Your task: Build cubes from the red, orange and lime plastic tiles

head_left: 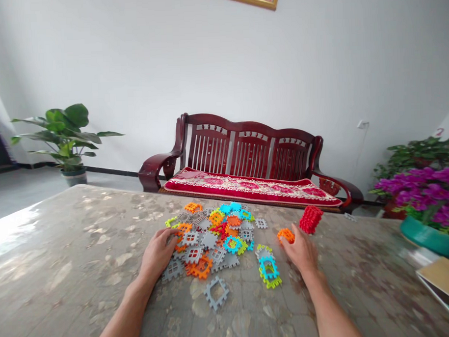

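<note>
- My left hand (159, 252) lies on the near-left edge of the pile (212, 230) of flat tiles, fingers bent onto grey and orange pieces. I cannot tell whether its grip closes on any of them or only rests there.
- My right hand (301, 252) is right of the pile, its grip pinching a small orange tile (286, 235) between thumb and fingertips, low at the desk (66, 262).
- A red block (310, 218), built of red tiles, stands tilted just beyond the right hand, near the orange tile but apart from it.
- The pile sits mid-desk between my hands: grey, orange, blue, green and red tiles, overlapping.
- A blue-green piece (269, 271) lies just left of my right wrist, outside the pile.
- One grey tile (216, 292) lies alone nearer to me, between my forearms.
- A book (444, 278) lies at the desk's right edge, with a green pot (429, 237) of purple flowers behind it.
- Beyond the desk, a wooden bench (246, 153) with a red cushion stands against the wall, and a plant (66, 132) stands far left.
</note>
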A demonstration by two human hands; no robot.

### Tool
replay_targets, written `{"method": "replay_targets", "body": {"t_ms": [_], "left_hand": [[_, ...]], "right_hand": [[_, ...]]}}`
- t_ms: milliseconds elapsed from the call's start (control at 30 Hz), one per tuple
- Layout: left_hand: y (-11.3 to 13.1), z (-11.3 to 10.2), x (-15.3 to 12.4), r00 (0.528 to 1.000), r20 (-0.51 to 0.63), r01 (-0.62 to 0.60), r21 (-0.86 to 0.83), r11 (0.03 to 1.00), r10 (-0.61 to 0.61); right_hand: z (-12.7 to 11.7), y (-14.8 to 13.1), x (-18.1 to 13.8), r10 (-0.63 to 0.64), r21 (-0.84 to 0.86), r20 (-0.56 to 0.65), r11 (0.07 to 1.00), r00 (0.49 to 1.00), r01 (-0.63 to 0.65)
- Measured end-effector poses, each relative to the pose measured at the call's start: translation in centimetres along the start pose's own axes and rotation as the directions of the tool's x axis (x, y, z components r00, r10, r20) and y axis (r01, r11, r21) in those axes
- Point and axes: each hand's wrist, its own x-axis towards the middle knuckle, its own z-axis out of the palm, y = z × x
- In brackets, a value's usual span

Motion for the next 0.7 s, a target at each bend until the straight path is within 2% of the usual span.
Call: {"method": "replay_targets", "body": {"t_ms": [233,533,600,700], "left_hand": [[-0.3,0.2,0.1,1.0,0.01,-0.005,0.002,1.0,0.005],[-0.4,0.3,0.1,1.0,-0.009,-0.017,-0.001,1.0,0.017],[-0.4,0.3,0.1,1.0,-0.023,-0.022,0.003,1.0,0.022],[-0.3,0.3,0.0,0.998,-0.039,-0.039,-0.002,0.999,0.039]], "right_hand": [[0.4,-0.1,-0.2,0.033,-0.041,0.04,0.999,0.999,-0.031],[1.2,0.4,-0.1,0.004,-0.074,0.03,0.997,1.0,-0.001],[1.3,0.5,-0.2,0.005,-0.083,0.0,0.997,1.0,-0.005],[1.1,0.2,-0.3,-0.046,-0.058,-0.139,0.998,0.989,0.038]]}}
